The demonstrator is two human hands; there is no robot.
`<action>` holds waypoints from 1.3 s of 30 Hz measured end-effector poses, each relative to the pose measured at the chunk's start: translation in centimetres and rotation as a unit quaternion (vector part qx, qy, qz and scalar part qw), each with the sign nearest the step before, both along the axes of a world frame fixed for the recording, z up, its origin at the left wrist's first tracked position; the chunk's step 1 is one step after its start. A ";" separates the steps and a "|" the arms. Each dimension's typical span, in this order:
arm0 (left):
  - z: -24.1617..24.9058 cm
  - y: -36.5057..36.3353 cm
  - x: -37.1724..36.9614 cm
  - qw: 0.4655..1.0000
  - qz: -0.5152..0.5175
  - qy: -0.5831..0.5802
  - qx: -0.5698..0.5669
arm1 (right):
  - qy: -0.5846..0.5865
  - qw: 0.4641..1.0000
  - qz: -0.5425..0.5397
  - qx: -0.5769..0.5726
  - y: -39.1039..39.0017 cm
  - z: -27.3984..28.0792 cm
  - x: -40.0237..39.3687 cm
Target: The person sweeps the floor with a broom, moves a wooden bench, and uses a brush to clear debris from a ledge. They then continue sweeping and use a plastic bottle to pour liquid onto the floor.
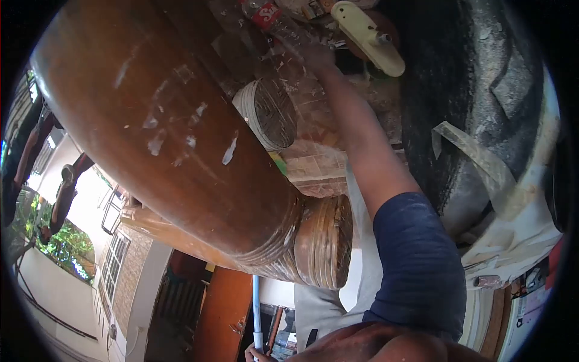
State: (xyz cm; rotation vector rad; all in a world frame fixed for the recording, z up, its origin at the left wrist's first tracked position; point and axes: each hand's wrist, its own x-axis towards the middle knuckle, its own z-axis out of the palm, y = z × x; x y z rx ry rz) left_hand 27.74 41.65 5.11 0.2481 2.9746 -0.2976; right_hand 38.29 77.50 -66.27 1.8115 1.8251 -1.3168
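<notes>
My right arm, in a dark blue sleeve, stretches far out across the floor. At its end my right hand (315,57) is closed round the near end of a clear plastic bottle (291,35) with a red label; the fingers are dim and partly hidden. Low at the frame edge, my left hand (256,355) wraps round a pale blue pipe (257,308), and only part of that hand shows. Between the arm and the left side looms a large brown glazed vase (157,133) with scuffs and pale chips, its ribbed neck (319,247) beside my upper arm.
A round, ridged piece (267,113) lies on the dusty tiled floor (313,169). Beyond my hand is a cream plastic part (369,39). On the right stands a dark, dusty, rounded surface (500,78) with a loose strip (476,154). A brown door (220,317) is behind.
</notes>
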 end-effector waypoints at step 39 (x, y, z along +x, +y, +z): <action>-0.4 -0.4 1.4 0.994 -0.017 -0.069 0.088 | 0.097 0.852 -0.503 0.107 -18.2 14.6 7.0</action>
